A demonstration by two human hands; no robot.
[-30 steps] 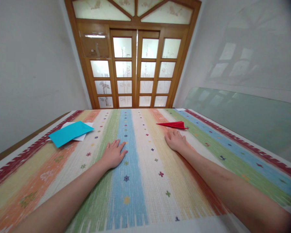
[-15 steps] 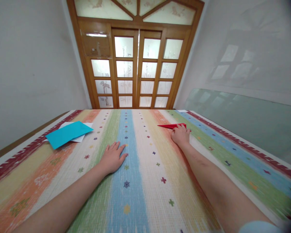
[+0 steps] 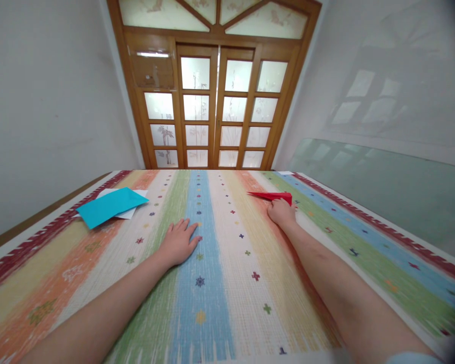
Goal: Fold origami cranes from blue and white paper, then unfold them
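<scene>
Hands of 1 person reach out over a striped cloth point(image 3: 212, 283) that covers a table, seen from a head-worn camera looking forward and down. A red folded paper plane point(image 3: 270, 196) lies on the far right part of the cloth, pointing left. The right hand point(image 3: 281, 213) is stretched far forward and its curled fingers touch the plane's rear end; whether they pinch the paper or only rest against it cannot be told. The left hand point(image 3: 179, 241) lies well apart from the plane, nearer the middle, open and flat with the palm down and fingers spread across the green and blue stripes. Both forearms are bare.

Off to the far left, near the cloth's dark red patterned border, a blue sheet of paper point(image 3: 109, 207) rests on top of a white sheet point(image 3: 131, 212), well away from both hands. The cloth has long stripes of orange, cream, green, blue and yellow, dotted with small cross and flower marks. Beyond the table stands a wooden door point(image 3: 212, 96) with frosted glass panes. No brand, label or readable writing shows anywhere.
</scene>
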